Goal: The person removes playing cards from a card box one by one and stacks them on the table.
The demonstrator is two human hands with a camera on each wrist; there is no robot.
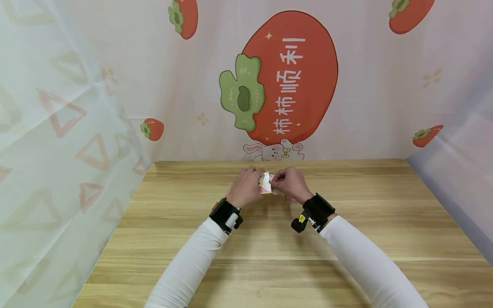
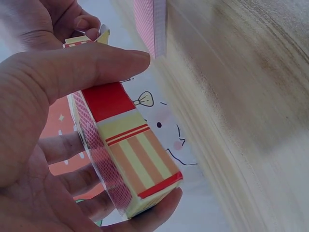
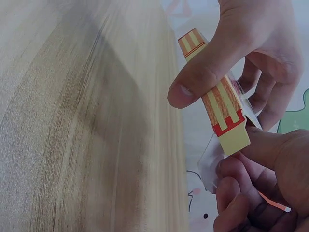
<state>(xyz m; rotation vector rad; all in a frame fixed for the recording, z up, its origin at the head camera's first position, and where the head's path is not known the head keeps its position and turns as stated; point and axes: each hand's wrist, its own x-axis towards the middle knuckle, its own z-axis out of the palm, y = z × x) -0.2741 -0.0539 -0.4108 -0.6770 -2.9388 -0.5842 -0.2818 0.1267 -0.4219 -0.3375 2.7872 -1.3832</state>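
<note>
My left hand (image 1: 245,185) grips a small cardboard box (image 2: 135,145) with red, yellow and orange stripes, thumb along one narrow side and fingers round the other. Above the table, the box is tilted. Its end flap (image 3: 235,140) stands folded out toward my right hand (image 1: 289,183). At that open end, the right fingers pinch a clear plastic piece (image 3: 210,162) that sticks out beside the flap. The right fingertips are partly hidden behind the box in the left wrist view.
A pink patterned box (image 2: 150,24) stands on the wooden table (image 1: 269,265), mostly behind my right hand in the head view. A printed cloth backdrop (image 1: 366,94) rises at the table's far edge.
</note>
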